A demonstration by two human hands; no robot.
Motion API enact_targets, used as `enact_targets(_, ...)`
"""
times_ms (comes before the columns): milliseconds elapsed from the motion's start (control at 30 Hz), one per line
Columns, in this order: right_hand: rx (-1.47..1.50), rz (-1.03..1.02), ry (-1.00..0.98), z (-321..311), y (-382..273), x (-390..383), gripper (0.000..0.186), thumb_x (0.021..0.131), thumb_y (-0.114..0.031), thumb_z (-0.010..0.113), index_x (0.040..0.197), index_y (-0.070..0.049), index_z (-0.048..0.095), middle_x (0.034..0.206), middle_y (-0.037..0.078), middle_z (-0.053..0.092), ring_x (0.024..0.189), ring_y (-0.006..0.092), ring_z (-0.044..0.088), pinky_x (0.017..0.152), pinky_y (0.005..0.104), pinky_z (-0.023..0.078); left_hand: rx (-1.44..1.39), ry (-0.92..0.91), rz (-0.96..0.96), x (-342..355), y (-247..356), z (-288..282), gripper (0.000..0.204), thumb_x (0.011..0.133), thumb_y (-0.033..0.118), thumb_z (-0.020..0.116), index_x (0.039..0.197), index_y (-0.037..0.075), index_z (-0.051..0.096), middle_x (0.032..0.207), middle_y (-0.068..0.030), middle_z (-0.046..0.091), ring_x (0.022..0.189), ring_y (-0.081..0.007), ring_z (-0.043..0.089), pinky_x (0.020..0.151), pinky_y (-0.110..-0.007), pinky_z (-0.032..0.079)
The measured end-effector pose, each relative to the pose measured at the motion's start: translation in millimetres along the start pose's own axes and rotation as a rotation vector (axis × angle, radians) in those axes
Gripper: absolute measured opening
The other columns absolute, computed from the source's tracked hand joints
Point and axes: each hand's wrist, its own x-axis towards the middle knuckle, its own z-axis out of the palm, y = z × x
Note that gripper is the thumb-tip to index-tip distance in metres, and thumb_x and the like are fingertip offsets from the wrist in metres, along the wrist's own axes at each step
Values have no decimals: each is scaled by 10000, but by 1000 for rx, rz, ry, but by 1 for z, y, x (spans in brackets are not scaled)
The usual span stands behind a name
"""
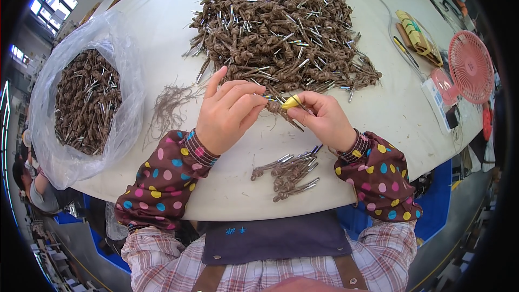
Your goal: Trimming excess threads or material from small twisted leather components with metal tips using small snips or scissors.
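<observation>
Between the thumb and index finger of my left hand (230,107) is the shiny metal tip of a knotted brown cord (277,109); the other fingers are partly raised. My right hand (326,120) closes round a small yellow tool (292,101), whose working end is too small to make out, right against the cord. Just beyond both hands rises a large pile of knotted brown cords (275,27) with metal tips. Nearer me, below the hands, lies a small group of similar knotted cords (292,172).
A clear plastic bag (130,75) full of the same cords stands at the left. Loose brown thread ends (172,103) lie beside my left hand. At the right are a pink fan (470,67), a yellow-and-brown packet (419,38) and a pen (405,51) on the white table (216,200).
</observation>
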Motion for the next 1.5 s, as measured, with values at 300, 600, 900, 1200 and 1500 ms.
enact_targets(300,-116,107,-32,1,-18,-2,282,853,-205,677,1026,0,590,877,31,642,779,94,601,623,256,487,-427,-125,-356,-8,8,1,89,849,2,609,937,6,601,848,-80,674,748,-168,669,663,-243,512)
enact_targets(600,-536,-304,149,0,-28,-8,459,779,-329,740,1069,-31,546,949,90,637,816,227,661,679,320,530,-551,-109,-447,-3,14,5,88,857,17,616,939,-6,595,824,-81,657,760,-157,658,680,-260,511)
enact_targets(900,30,84,-13,-1,-10,2,217,822,-101,700,993,-8,604,833,-19,600,625,9,469,554,177,391,-695,-73,-516,-6,14,10,241,851,36,642,1073,-17,563,861,-98,659,813,-154,658,745,-266,519)
enact_targets(1200,117,-6,49,9,2,4,196,822,-128,693,971,-17,634,765,-33,593,621,19,438,561,196,387,-967,-172,-804,-6,15,11,311,840,85,682,1110,-18,566,875,-72,671,810,-112,632,756,-250,508)
enact_targets(1500,245,47,13,7,0,4,169,833,-125,677,960,-16,652,757,-26,627,662,31,497,599,196,414,-416,-189,-621,-3,-14,5,118,830,70,662,926,3,652,838,-55,653,756,-131,604,710,-268,484)
